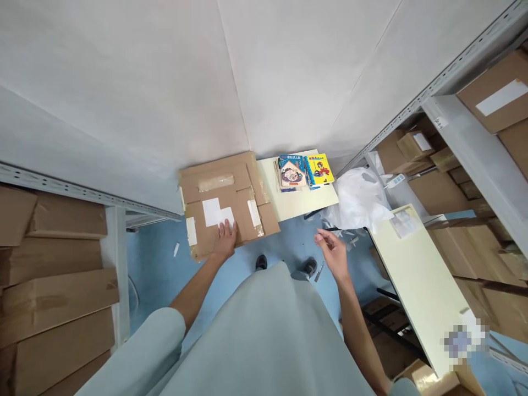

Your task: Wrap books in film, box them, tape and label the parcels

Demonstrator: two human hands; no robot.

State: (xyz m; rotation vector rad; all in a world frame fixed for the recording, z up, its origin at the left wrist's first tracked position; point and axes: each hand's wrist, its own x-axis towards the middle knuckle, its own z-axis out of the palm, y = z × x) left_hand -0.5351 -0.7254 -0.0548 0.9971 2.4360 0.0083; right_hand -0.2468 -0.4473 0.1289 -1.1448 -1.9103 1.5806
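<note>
My left hand (pixel 226 237) lies flat, fingers stretched out, on the near edge of a flattened brown cardboard box (pixel 225 201) with white labels and tape, which leans against the white wall. My right hand (pixel 332 253) hangs free in the air with loosely curled, parted fingers and holds nothing. It is above the blue floor, below a small pale table (pixel 299 203). On that table lies a stack of colourful children's books (pixel 305 171).
A white plastic bag (pixel 358 198) lies right of the books. A long pale table (pixel 421 280) runs along the right. Metal shelves with cardboard boxes stand at left (pixel 53 275) and right (pixel 474 181). My feet (pixel 284 267) stand on the blue floor.
</note>
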